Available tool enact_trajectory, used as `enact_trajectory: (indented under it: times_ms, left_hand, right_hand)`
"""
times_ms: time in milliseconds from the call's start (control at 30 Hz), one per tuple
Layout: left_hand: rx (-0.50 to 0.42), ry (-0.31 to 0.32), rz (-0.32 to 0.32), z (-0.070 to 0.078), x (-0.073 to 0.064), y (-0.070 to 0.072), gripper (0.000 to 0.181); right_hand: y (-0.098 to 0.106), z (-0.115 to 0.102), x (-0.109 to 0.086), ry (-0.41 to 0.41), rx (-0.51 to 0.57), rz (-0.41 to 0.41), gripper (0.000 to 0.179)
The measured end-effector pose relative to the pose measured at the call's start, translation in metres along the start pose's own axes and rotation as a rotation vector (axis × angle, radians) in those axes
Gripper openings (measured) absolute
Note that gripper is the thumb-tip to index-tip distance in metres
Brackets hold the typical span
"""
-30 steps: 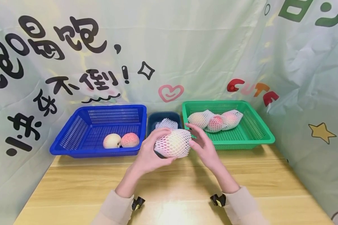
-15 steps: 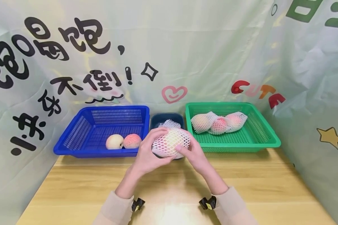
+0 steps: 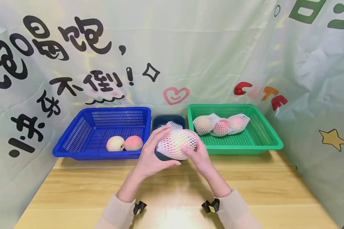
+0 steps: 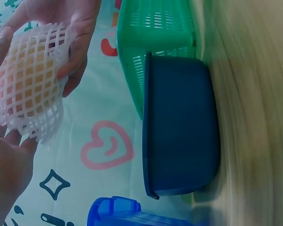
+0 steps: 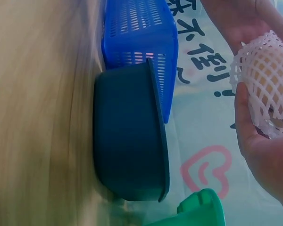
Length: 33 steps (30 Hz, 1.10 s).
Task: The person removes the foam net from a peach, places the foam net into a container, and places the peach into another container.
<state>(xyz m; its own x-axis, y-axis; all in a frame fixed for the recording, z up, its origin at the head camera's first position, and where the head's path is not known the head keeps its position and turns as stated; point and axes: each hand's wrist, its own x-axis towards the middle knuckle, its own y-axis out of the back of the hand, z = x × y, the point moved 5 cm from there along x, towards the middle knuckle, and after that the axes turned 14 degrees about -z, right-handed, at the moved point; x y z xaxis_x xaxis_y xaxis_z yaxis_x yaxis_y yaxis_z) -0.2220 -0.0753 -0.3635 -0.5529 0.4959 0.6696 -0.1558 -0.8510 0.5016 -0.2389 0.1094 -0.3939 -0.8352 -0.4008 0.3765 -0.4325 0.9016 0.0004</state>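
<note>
Between both hands, above the table, is a pale peach in a white foam net sleeve (image 3: 177, 144). My left hand (image 3: 150, 156) curves round its left side, fingers over the top and thumb below. The right hand (image 3: 200, 156) grips its right end, thumb on the near face and fingers behind. In the left wrist view, the sleeve (image 4: 32, 77) covers the fruit with its netting reaching past it. The right wrist view shows the right thumb (image 5: 245, 113) along the sleeve. Behind the hands, a dark teal bin (image 3: 157, 122) contains a white foam net (image 3: 175, 125).
A blue basket (image 3: 74, 154) at the left contains two bare peaches (image 3: 124, 143). At the right, a green basket (image 3: 246, 147) contains three peaches in foam nets (image 3: 222, 125). All stand on a wooden table (image 3: 172, 194) before a printed cloth (image 3: 218, 57).
The right hand has come in from the right and taken hold of the netted peach's right end. The left hand stays round the left side. The view has shifted slightly.
</note>
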Motion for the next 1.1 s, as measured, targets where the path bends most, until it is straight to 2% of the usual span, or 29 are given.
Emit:
enact_trajectory:
  times_ms: [133,267,333,400,467,567,733,867,1000,1100]
  left_hand:
    - [-0.050,-0.062,0.078,0.002,0.001,0.007,0.072]
    - [-0.081,-0.110,0.225,0.001,-0.001,0.015,0.040]
    - [-0.066,-0.100,0.288,0.000,-0.003,0.018,0.025]
    - [-0.070,-0.075,0.313,-0.002,-0.004,0.020,0.013]
    - [-0.114,-0.038,0.285,-0.004,-0.004,0.018,0.006]
    - [-0.184,0.025,0.196,-0.007,-0.003,0.013,0.010]
    - [-0.178,0.090,0.092,-0.012,-0.004,0.007,0.017]
    - [-0.186,0.092,0.051,-0.014,-0.004,0.004,0.027]
    - [-0.208,0.080,0.042,-0.015,-0.005,0.003,0.045]
    - [-0.200,0.100,0.033,-0.016,-0.005,0.002,0.056]
  right_hand:
    - [0.005,-0.003,0.000,0.001,-0.015,0.033,0.065]
    - [0.010,-0.004,0.000,-0.011,-0.018,0.058,0.064]
    - [0.012,-0.005,0.000,-0.018,-0.019,0.069,0.064]
    - [0.014,-0.005,0.000,-0.025,-0.023,0.079,0.064]
    - [0.015,-0.005,0.000,-0.027,-0.024,0.088,0.064]
    - [0.015,-0.005,0.001,-0.027,-0.019,0.096,0.062]
    - [0.017,-0.006,0.001,-0.019,-0.015,0.123,0.060]
    - [0.018,-0.007,0.002,-0.014,-0.013,0.131,0.059]
    - [0.017,-0.006,0.001,-0.021,-0.004,0.116,0.061]
    - [0.016,-0.005,0.001,-0.028,0.002,0.100,0.063]
